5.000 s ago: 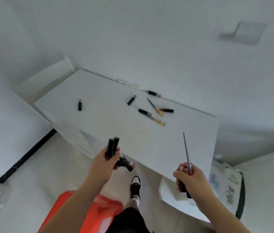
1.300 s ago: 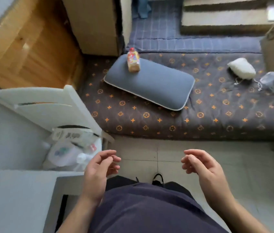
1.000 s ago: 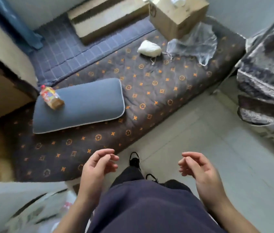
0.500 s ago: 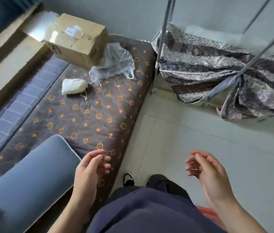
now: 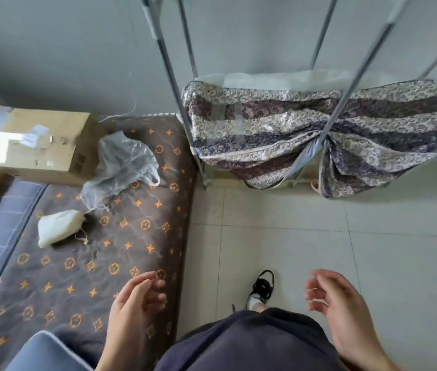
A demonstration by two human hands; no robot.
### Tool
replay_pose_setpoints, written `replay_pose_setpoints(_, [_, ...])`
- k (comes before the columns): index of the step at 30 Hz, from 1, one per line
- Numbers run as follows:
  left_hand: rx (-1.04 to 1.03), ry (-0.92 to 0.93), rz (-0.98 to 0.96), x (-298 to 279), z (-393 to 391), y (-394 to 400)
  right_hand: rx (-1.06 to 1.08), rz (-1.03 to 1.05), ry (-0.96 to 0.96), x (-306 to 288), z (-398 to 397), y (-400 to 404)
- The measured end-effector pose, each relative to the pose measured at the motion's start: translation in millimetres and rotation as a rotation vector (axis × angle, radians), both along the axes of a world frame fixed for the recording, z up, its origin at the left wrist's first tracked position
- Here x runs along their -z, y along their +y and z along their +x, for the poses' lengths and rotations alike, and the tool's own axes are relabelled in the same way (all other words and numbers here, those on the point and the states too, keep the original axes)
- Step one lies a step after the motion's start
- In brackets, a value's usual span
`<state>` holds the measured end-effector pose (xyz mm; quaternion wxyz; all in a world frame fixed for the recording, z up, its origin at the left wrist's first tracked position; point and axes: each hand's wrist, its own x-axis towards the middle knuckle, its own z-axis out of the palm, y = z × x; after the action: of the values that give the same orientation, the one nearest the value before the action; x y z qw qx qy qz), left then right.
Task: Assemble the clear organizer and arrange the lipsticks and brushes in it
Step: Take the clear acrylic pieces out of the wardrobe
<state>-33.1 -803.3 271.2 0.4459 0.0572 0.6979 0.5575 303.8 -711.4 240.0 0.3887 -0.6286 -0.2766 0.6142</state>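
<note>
Head view. The left hand [image 5: 137, 303] and the right hand [image 5: 337, 309] hang in front of the body, fingers loosely curled and apart, holding nothing. Neither the clear organizer, the lipsticks nor the brushes appear in this view; their location cannot be told from here.

Step in hand, as a judgement: a transit between work positions, with both hands free. No assembly or arranging is possible at this position. The next move calls for bringing the organizer parts or the worktop into sight before any reach.

Edges and room. The patterned mattress [image 5: 83, 263] lies on the left; its long edge runs just beside the left hand. The tiled floor [image 5: 372, 263] offers open room ahead and to the right. 1 shoe [image 5: 261, 290] stands on it between the 2 hands. Ahead, a metal rack [image 5: 327, 129] draped with patterned fabric [image 5: 292, 140] closes the path at the wall. A cardboard box [image 5: 37, 145], a plastic bag [image 5: 121, 167] and a white pouch [image 5: 56, 228] rest on the mattress, well apart from both hands.
</note>
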Motion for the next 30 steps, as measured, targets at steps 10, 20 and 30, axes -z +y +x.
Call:
replay_pose_setpoints(10, [0.074,0.019,-0.024,2.0,16.8,156.9,0.025,-0.025,-0.009,-10.1,24.3,144.7])
replay_pose_setpoints(20, [0.136,0.024,-0.091,42.4,-14.0,288.1,0.056,-0.084,-0.102,17.2,-20.1,277.5])
replay_pose_setpoints(30, [0.37,0.118,-0.186,89.8,-115.2,498.0,0.035,-0.156,-0.157,64.1,-107.4,431.9])
